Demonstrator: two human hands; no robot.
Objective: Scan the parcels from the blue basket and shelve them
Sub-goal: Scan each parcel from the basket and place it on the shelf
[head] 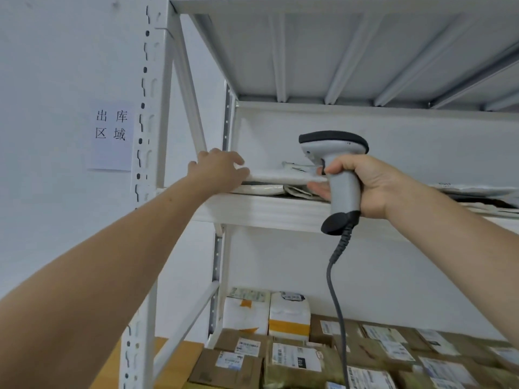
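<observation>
Two bare arms of a person, seen from the head camera.
The left hand and the right hand are shown uncovered; the left forearm and the right forearm are seen bare from wrist to picture edge, with skin alone exposed throughout.
</observation>
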